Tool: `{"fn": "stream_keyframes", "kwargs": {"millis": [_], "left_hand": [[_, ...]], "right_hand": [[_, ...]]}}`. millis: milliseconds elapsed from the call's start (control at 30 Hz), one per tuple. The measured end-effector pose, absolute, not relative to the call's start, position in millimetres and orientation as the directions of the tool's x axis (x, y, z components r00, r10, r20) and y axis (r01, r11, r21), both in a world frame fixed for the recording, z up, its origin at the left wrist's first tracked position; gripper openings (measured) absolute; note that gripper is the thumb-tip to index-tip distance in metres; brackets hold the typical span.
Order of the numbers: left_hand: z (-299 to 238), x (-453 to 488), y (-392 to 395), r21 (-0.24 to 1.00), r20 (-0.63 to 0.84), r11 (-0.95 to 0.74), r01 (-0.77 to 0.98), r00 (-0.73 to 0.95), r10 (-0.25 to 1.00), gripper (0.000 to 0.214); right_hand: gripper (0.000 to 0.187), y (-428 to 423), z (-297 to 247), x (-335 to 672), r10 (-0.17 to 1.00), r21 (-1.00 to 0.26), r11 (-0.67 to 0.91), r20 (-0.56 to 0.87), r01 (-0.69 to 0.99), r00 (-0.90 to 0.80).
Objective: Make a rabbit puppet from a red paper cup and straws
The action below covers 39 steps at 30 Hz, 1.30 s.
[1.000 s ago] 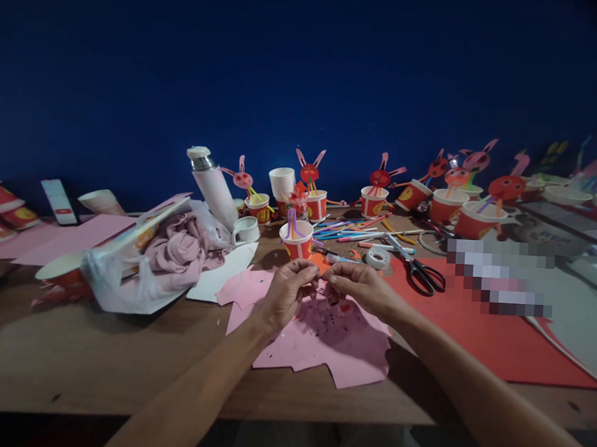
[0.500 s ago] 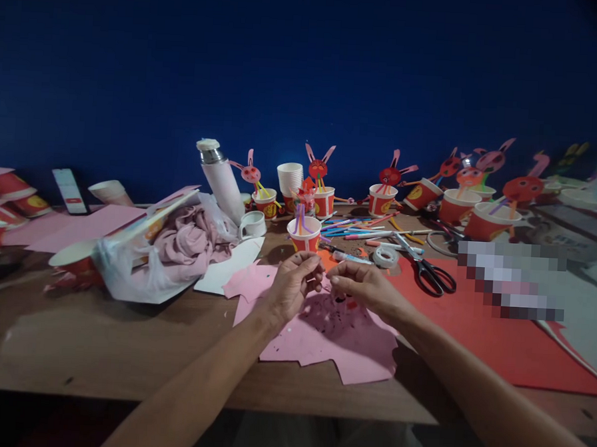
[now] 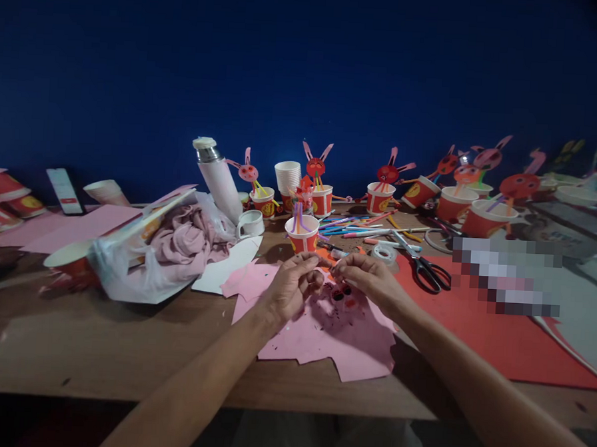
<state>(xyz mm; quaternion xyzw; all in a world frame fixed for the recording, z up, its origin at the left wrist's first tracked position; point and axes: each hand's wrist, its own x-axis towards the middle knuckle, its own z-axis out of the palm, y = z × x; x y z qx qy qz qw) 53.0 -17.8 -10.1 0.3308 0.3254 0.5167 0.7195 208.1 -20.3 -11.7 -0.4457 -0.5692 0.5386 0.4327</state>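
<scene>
Both hands meet over a cut pink sheet of paper (image 3: pixel 317 344) strewn with dark scraps. My left hand (image 3: pixel 295 283) is closed in a pinch, thumb against forefinger. Opposite it, my right hand (image 3: pixel 366 277) pinches too, fingertips close to the left ones. A thin, small piece seems to run between them, too small to name. Below the right hand lies a paper face piece (image 3: pixel 345 296) with black eyes and a red patch. Just beyond the hands stands a red and white paper cup (image 3: pixel 302 238) with purple stems rising out of it.
Black-handled scissors (image 3: pixel 430 276) lie on a red sheet (image 3: pixel 472 339) at right, near a tape roll (image 3: pixel 384 253) and several pens (image 3: pixel 358 230). Rabbit-faced cups (image 3: pixel 380 200) line the back. Left are a thermos (image 3: pixel 220 186), a mug (image 3: pixel 251 224) and a plastic bag (image 3: pixel 130 278).
My right hand has risen slightly and its fingertips have come nearer to the left ones, uncovering more of the black-eyed face piece. The whole view has shifted slightly.
</scene>
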Motion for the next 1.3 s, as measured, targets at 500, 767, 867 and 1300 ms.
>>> {"fn": "stream_keyframes", "kwargs": {"millis": [500, 767, 867, 1300], "left_hand": [[-11.2, 48.4, -15.1, 0.674, -0.291, 0.488, -0.555, 0.408, 0.865, 0.015], [-11.4, 46.5, -13.4, 0.607, -0.32, 0.542, -0.582, 0.445, 0.837, 0.018], [-11.4, 44.9, -12.1, 0.589, -0.309, 0.55, -0.592, 0.464, 0.83, 0.022], [-9.6, 50.4, -17.1, 0.82, -0.242, 0.347, -0.455, 0.274, 0.931, 0.004]], "right_hand": [[0.01, -14.3, -14.4, 213.7, 0.968, -0.968, 0.161, 0.117, 0.191, -0.223], [0.012, -16.4, -7.7, 212.8, 0.977, -0.983, 0.089, 0.054, 0.162, -0.205], [0.013, -14.8, -8.7, 215.5, 0.974, -0.982, 0.104, 0.069, 0.158, -0.216], [0.012, -12.1, -10.6, 218.5, 0.967, -0.98, 0.103, 0.059, 0.167, -0.249]]}}
